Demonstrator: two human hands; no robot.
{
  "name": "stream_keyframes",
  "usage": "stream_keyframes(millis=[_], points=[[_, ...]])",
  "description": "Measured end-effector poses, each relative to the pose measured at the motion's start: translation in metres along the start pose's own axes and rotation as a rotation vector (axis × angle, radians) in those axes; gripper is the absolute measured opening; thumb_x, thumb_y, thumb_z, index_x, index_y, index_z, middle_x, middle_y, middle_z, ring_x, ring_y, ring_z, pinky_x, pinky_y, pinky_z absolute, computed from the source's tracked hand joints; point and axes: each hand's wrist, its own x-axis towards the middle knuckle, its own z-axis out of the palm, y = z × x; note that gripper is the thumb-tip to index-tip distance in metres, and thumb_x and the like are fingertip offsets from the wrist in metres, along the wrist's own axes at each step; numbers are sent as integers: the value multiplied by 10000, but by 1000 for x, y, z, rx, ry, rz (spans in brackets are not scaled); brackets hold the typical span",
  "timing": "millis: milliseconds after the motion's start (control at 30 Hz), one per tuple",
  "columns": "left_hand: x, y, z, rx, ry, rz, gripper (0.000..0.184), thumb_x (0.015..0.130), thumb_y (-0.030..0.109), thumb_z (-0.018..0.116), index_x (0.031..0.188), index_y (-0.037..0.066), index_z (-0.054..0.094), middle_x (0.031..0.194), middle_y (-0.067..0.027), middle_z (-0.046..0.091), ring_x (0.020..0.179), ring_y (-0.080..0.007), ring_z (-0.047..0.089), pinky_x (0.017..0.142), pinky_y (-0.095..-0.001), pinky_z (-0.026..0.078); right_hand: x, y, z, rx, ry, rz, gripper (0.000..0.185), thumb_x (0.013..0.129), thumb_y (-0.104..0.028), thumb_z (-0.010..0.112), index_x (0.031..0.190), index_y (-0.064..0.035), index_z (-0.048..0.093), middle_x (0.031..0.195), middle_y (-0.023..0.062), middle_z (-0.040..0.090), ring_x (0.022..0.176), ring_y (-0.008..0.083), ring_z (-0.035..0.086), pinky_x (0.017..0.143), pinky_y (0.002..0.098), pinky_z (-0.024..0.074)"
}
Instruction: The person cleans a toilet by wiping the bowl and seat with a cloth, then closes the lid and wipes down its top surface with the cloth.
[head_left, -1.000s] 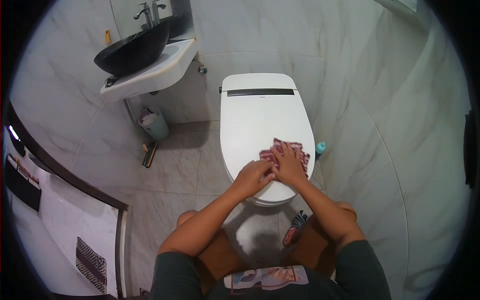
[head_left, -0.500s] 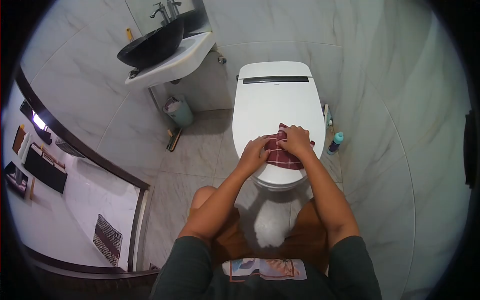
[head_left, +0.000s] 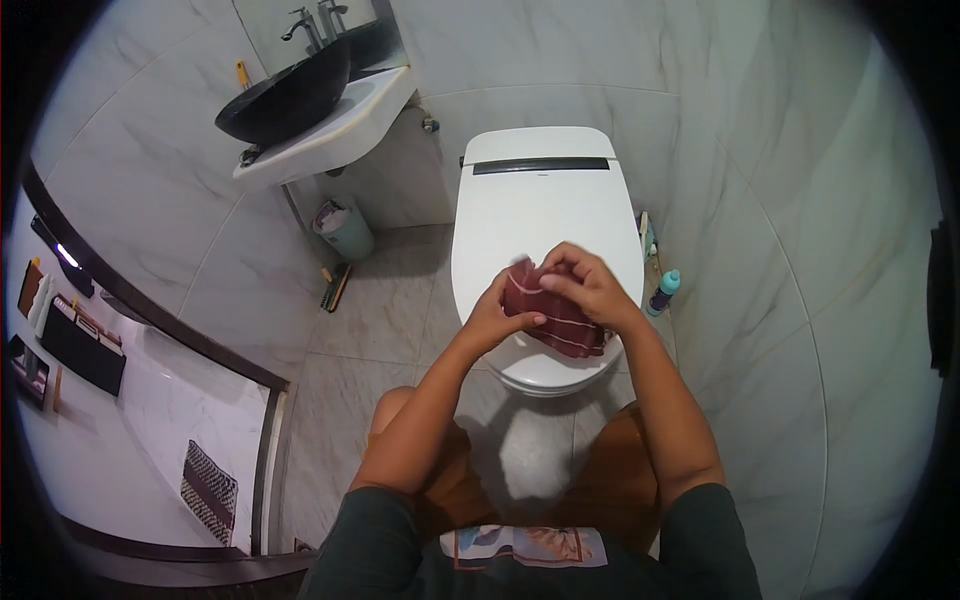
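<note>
A dark red cloth [head_left: 562, 326] with thin white lines is bunched between my two hands, above the front of a closed white toilet lid [head_left: 540, 215]. My left hand [head_left: 497, 318] grips the cloth's left side, thumb lying across it. At its upper right, my right hand [head_left: 588, 285] pinches a fold with curled fingers. The cloth's underside is hidden, as is most of the lid's front behind it.
A black basin [head_left: 285, 105] sits on a white counter [head_left: 345, 140] at upper left. Below are a bin [head_left: 345, 232] and a brush [head_left: 335, 288]. Right of the toilet stands a blue-capped bottle [head_left: 663, 292]. A doorway with a patterned mat [head_left: 209, 495] lies left.
My hands have gathered the cloth up off the lid, where it was spread and pressed down. The view has shifted slightly.
</note>
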Motion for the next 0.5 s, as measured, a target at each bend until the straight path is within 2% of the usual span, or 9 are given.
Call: stream_keyframes(millis=[133, 233, 267, 300, 333, 367, 433, 467, 500], points=[[-2, 25, -5, -232, 34, -156, 391, 790, 148, 711, 1121, 16, 548, 949, -31, 630, 875, -111, 585, 789, -252, 476, 1, -4, -17, 189, 366, -206, 89, 877, -76, 593, 938, -71, 528, 836, -18, 562, 781, 36, 518, 714, 177, 425], [18, 20, -15, 28, 150, -32, 286, 829, 178, 675, 1044, 13, 585, 807, 17, 618, 736, -59, 549, 666, -200, 448, 10, 32, -34, 15, 522, -220, 104, 871, -62, 595, 957, -57, 536, 816, -16, 567, 768, 36, 524, 715, 174, 432], [27, 17, -18, 151, 170, -24, 338, 825, 180, 663, 1105, 24, 554, 894, -53, 622, 814, -121, 578, 711, -243, 460, 14, 46, -36, -200, 645, -139, 151, 853, -44, 597, 991, -55, 538, 860, 17, 585, 798, 81, 555, 726, 201, 447], [30, 15, -16, 554, 286, 77, 395, 820, 189, 655, 1154, 26, 519, 1001, -107, 591, 913, -185, 560, 789, -311, 443, 15, 58, -37, -419, 762, -56, 203, 834, -25, 598, 1026, -54, 541, 904, 50, 602, 827, 126, 585, 737, 228, 463], [33, 19, -13, 959, 399, 182, 453, 816, 198, 647, 1202, 28, 484, 1108, -161, 560, 1012, -249, 542, 867, -379, 426, 16, 64, -30, -807, 826, -140, 338, 794, -36, 599, 1124, -61, 530, 1107, 124, 569, 1045, 255, 558, 899, 370, 432], [36, 0, -14, 1140, 390, 191, 559, 823, 226, 611, 1297, 29, 390, 1322, -224, 401, 1227, -353, 376, 1004, -530, 277, 16, 68, -19, -986, 755, -126, 385, 784, -47, 597, 1161, -70, 520, 1187, 141, 519, 1142, 285, 481, 968, 434, 352], [32, -39, -3, 1169, 229, -20, 559, 854, 250, 555, 1321, 12, 360, 1389, -224, 334, 1303, -370, 291, 1042, -597, 166, 18, 82, -1, -1096, 477, 65, 467, 807, -152, 590, 1257, -93, 480, 1348, 150, 406, 1313, 310, 299, 1073, 563, 135], [25, -32, 6, 1196, 40, -240, 565, 892, 281, 463, 1365, 13, 311, 1437, -242, 248, 1355, -375, 196, 1059, -595, 129, 17, 98, 11, -1159, 369, 161, 479, 828, -199, 563, 1286, -104, 459, 1376, 151, 378, 1327, 320, 273, 1067, 581, 124], [15, -47, 14, 1257, 7, -246, 579, 902, 298, 431, 1380, 5, 286, 1447, -246, 220, 1362, -377, 173, 1058, -597, 118, 15, 120, 21, -1214, 258, 259, 494, 849, -246, 537, 1315, -115, 438, 1405, 152, 349, 1340, 331, 247, 1061, 599, 112]])
